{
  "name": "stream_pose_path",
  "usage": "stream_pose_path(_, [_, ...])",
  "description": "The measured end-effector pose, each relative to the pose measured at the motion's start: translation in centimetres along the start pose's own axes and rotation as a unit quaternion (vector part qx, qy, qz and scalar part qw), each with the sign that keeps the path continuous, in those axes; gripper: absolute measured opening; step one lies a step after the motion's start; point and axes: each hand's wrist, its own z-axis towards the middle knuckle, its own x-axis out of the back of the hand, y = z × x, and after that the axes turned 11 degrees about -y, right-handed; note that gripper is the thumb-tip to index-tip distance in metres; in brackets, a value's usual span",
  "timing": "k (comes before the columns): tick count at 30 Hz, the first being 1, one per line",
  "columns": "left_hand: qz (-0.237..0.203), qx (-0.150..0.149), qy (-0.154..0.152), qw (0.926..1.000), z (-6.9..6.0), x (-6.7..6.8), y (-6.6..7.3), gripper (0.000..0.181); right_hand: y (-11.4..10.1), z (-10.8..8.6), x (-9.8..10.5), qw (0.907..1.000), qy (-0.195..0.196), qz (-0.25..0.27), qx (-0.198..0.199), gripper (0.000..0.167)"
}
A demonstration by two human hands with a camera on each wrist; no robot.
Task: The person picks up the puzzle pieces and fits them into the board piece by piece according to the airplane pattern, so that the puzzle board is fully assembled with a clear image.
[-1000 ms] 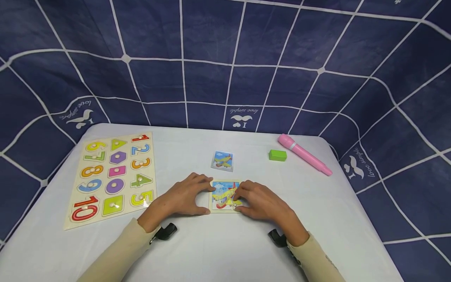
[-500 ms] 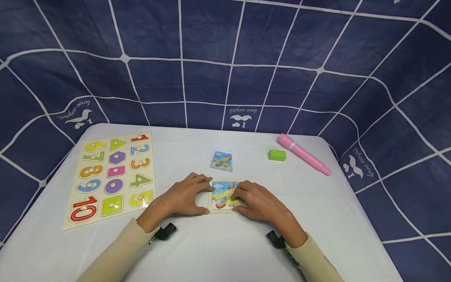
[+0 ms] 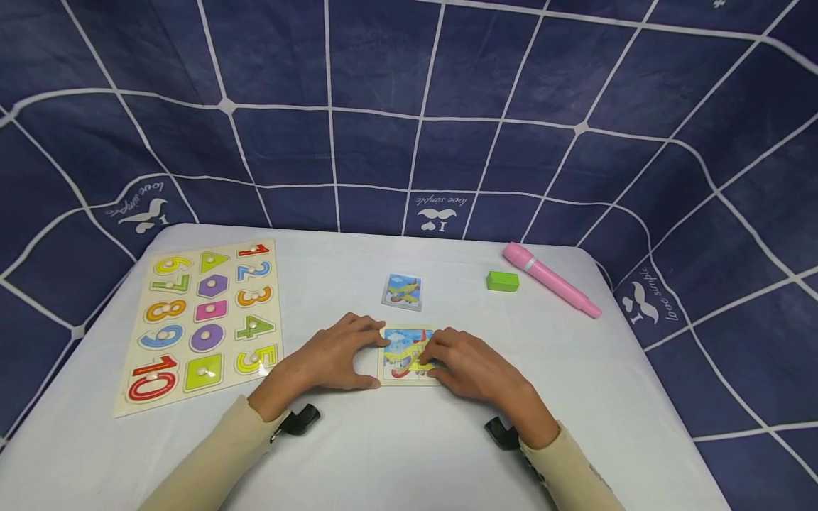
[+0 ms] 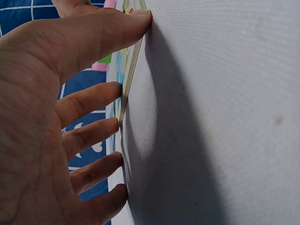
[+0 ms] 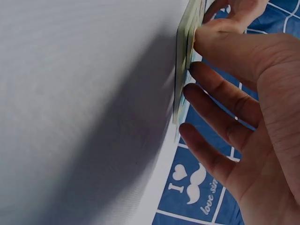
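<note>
A small jigsaw puzzle with a yellow airplane on a blue sky lies in a pale frame at the middle of the table. Along its left edge, my left hand rests spread, thumb and forefinger touching the frame's side. My right hand is over the puzzle's right part, covering some of it. In the right wrist view, a puzzle piece stands slightly proud of the frame, with the right thumb and forefinger pinching it. The other right fingertips touch the board's edge.
A picture card with the same airplane lies behind the puzzle. A number-and-shape peg board is at the left. On the right are a green block and a pink microphone-shaped stick. A blue checked curtain hangs behind the table.
My right fingers have shifted slightly left over the puzzle, and the right thumb has moved up from its lower edge onto the right part. My left hand stays put.
</note>
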Motion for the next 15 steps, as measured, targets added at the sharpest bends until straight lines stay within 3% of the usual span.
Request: stream_pose_path(15, [-0.01,0.003,-0.005,0.9999,0.21,-0.13,0.33,0.068,0.29,-0.35,-0.33,1.0,0.007,0.0,0.005,0.018])
